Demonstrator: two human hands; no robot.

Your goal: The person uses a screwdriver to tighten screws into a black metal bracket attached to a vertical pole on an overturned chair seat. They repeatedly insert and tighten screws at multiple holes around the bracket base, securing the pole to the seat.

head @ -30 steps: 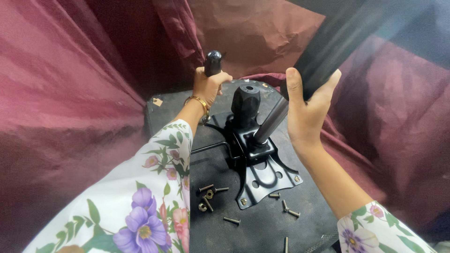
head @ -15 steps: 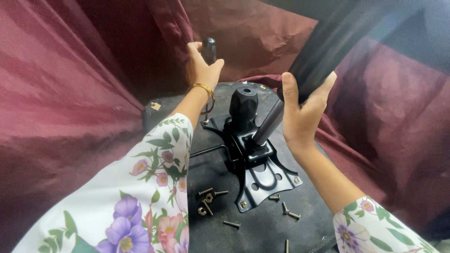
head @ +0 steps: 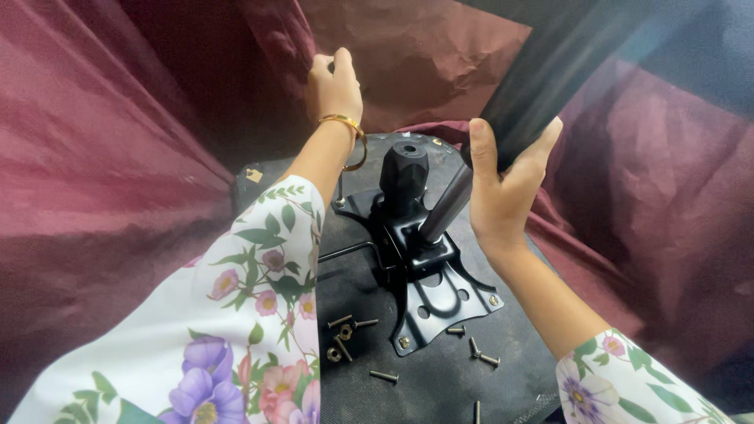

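Left hand [head: 336, 85] is up at approx 11 o'clock, fingers curled shut, back of hand to the camera, pressed against the maroon cloth [head: 102, 157]; can't tell what, if anything, it grips, since the palm side is hidden. Gold bangle [head: 345, 133] sits on that wrist, floral sleeve [head: 236, 314] runs down to approx 7 o'clock. Right hand [head: 503, 184] is at approx 2 o'clock from centre, open wide, thumb on one side and fingers on the other, cupped round a dark tube [head: 550, 71] that slants up to the top right edge; palm touches the tube, not fully closed on it. Centre of view: black metal bracket [head: 424, 267] w/ a knob [head: 404, 169] on top and a short lever [head: 448, 206] angled toward the right hand, lying on a black round seat base [head: 440, 377]. A thin wire rod [head: 345, 250] sticks out from the bracket at 9 o'clock. No box or tray in sight; loose screws [head: 345, 334] lie straight on the seat base at approx 7 o'clock of the bracket, more screws [head: 479, 349] at approx 5 o'clock, one [head: 384, 376] at 6. Bracket corners at 5 and 7 o'clock have screws in them. Cloth drapes all round the seat base, left, back and right.
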